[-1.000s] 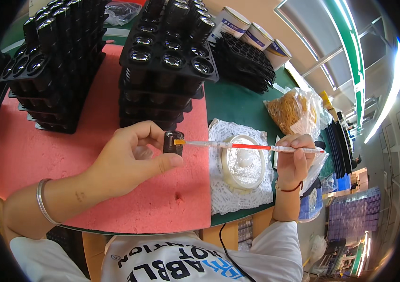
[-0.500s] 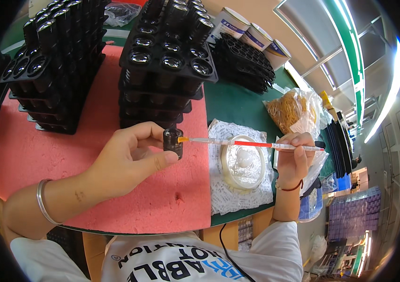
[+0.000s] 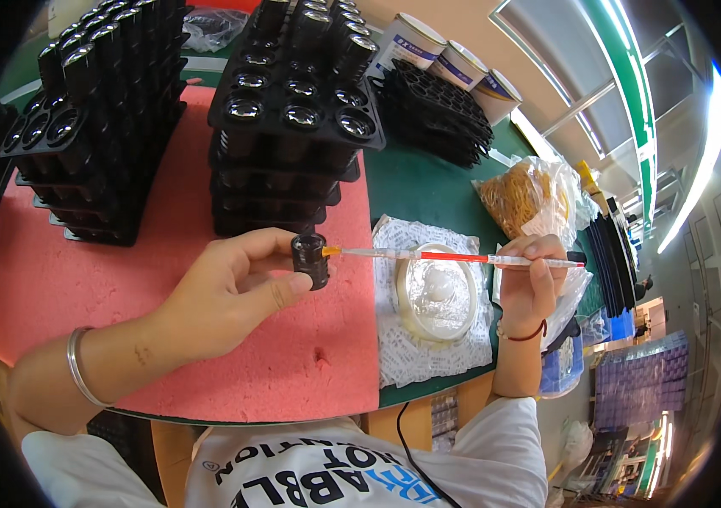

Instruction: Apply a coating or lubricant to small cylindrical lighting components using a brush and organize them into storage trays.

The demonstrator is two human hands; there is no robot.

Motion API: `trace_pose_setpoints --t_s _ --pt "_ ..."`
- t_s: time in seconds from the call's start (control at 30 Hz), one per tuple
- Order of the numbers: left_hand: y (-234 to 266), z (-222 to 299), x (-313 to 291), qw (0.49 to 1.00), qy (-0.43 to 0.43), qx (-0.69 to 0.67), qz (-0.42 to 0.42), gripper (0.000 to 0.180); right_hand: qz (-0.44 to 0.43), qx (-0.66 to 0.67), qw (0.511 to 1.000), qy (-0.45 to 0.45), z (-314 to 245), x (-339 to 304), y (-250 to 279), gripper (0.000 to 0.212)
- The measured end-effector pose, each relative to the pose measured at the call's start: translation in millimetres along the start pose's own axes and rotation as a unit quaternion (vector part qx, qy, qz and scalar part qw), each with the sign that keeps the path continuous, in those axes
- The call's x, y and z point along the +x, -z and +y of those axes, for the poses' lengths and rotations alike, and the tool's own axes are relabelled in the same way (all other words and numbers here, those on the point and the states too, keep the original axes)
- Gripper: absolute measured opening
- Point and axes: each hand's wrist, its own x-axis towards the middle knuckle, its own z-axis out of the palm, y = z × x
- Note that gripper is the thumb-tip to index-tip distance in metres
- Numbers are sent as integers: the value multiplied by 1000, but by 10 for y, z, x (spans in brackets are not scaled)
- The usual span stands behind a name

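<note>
My left hand [image 3: 229, 292] pinches a small black lens barrel [image 3: 310, 269] between thumb and fingers, raised above the pink foam mat [image 3: 276, 372]. A thin paintbrush [image 3: 454, 257] with a red and clear handle lies nearly level in my right hand [image 3: 533, 267], its fingers closed round the handle's rear part. The brush's yellowish tip touches the barrel's upper right side. Below the brush, a round shallow dish [image 3: 438, 296] with a pale, shiny inside sits on a printed paper sheet [image 3: 420, 364].
Two stacks of black trays, a left stack [image 3: 94, 182] and a middle stack [image 3: 280, 157], carry shiny-topped black cylinders. Behind the dish lie black honeycomb trays [image 3: 437, 114], white tins [image 3: 411, 42] and a bag of rubber bands [image 3: 526, 199]. A blue bin [image 3: 562, 372] is at right.
The black barrel has turned slightly in my left hand, and the brush tip stays against it. My right hand has hardly moved. The view has shifted a little.
</note>
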Motion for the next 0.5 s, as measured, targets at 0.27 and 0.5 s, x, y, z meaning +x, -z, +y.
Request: trace_pose_setpoints --t_s 0.27,0.5 --pt "-65 102 -108 991 -14 134 26 29 27 -24 999 -1 18 42 43 13" --pt "-41 469 -259 722 -461 502 119 31 17 -31 999 12 3 19 56 12"
